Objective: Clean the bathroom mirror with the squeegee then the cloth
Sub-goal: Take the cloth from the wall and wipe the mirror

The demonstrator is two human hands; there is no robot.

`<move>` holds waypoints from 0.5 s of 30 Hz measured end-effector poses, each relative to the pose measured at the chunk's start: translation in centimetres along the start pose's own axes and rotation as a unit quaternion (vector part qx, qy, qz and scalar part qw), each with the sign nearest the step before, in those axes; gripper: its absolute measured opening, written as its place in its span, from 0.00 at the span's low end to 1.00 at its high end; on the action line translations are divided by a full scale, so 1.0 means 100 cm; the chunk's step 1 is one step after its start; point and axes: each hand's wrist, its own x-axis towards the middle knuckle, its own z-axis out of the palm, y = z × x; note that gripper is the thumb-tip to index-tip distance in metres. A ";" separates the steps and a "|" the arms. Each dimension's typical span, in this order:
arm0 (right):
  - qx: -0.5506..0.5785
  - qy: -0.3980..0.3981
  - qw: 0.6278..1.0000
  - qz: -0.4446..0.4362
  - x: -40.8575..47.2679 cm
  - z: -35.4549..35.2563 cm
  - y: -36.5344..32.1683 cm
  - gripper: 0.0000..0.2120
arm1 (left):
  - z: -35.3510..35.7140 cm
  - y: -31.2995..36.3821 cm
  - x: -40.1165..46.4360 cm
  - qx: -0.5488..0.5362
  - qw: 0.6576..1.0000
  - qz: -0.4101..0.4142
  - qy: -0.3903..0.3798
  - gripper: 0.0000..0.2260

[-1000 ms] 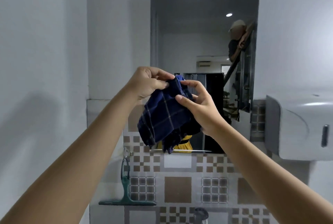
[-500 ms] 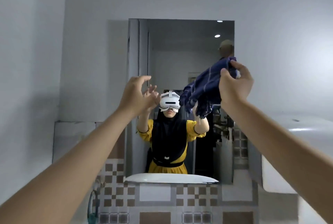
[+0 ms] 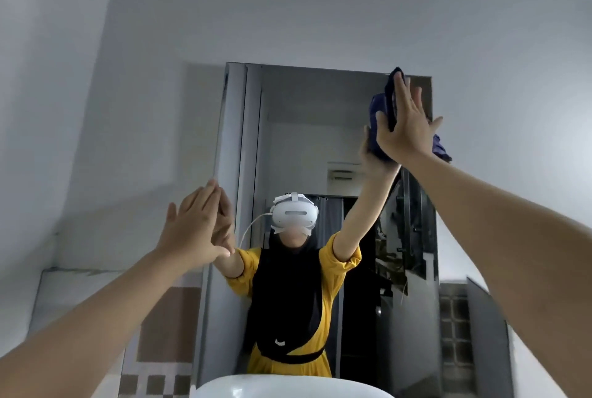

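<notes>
The tall bathroom mirror point(image 3: 298, 128) hangs on the white wall straight ahead. My right hand point(image 3: 404, 128) presses a dark blue checked cloth point(image 3: 384, 102) flat against the mirror's upper right corner, fingers spread over it. A tail of the cloth hangs out past my wrist on the right. My left hand point(image 3: 195, 227) lies flat with fingers together on the mirror's left edge at mid height, holding nothing. The squeegee is out of sight.
The mirror reflects a person in a yellow top and the rim of a white basin point(image 3: 288, 386). Patterned brown and white tiles point(image 3: 163, 327) run below the mirror on the left. A grey dispenser point(image 3: 483, 333) juts from the wall at lower right.
My right hand took the cloth alone, rose to the mirror's upper right corner and flattened it on the glass. My left hand let go and came to rest on the mirror's left edge. The view tilted upward.
</notes>
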 end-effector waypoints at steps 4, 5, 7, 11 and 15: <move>-0.015 0.056 0.998 0.027 0.004 0.026 -0.014 0.31 | 0.013 -0.011 0.001 0.009 0.999 0.019 0.032 0.52; -0.020 0.065 0.997 0.029 0.007 0.030 -0.020 0.30 | 0.015 -0.014 0.001 0.005 0.999 0.022 0.034 0.53; -0.027 0.074 0.997 0.024 0.014 0.036 -0.032 0.29 | 0.018 -0.019 0.003 0.002 0.999 0.028 0.036 0.54; -0.029 0.075 0.997 0.016 0.026 0.050 -0.067 0.27 | 0.025 -0.020 0.004 -0.007 0.998 0.023 0.063 0.50; -0.005 0.067 0.998 0.007 0.030 0.070 -0.115 0.25 | 0.028 -0.023 0.005 -0.013 0.997 0.036 0.066 0.53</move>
